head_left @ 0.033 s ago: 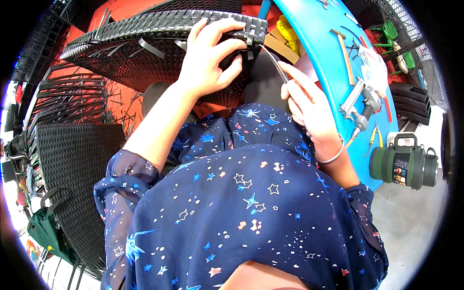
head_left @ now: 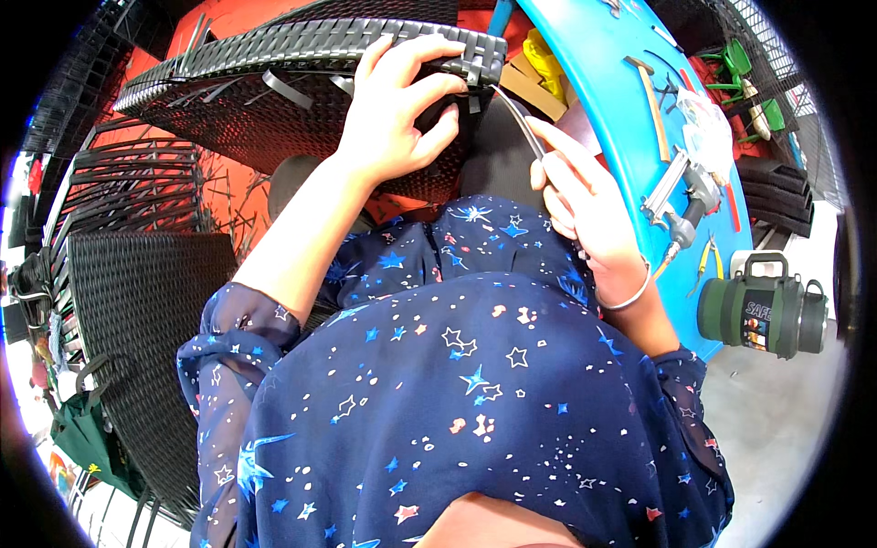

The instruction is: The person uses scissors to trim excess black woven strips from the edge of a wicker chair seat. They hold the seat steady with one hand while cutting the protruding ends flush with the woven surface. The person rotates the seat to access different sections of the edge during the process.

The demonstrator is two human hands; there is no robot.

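Far left, below the large curved piece of black woven flat strips (head_left: 228,66), a dark green cloth bag (head_left: 91,438) is beside a flat, dark, finely woven panel (head_left: 142,338). Above that panel, just below the woven piece's left end, is a black slatted frame (head_left: 137,183). Red floor covering (head_left: 233,196) shows beneath the woven piece, with dark offcuts scattered on it.

The woven piece itself is in front of the body, near the knees, rim uppermost; presumably so placed to bring the rim within reach of both hands. A flat black strip loop (head_left: 288,91) stands out from its side. Left hand (head_left: 393,119): fingers spread across the rim near its right end, thumb apart, apparently to steady it. Right hand (head_left: 580,187), right of the woven piece: thumb and forefinger pinch a narrow grey-black flat strip (head_left: 518,114) running to that end, likely to control its direction. Exact thumb contact is partly hidden.

Further right of the woven piece, a blue smooth tabletop (head_left: 603,64) carries a wooden-handled hammer (head_left: 653,110), a silver-and-grey metal air tool (head_left: 694,196) and yellow-handled pliers (head_left: 706,256), seemingly kept within right-side reach. Rightmost: a dark green cylindrical flask (head_left: 758,306) with a handle.
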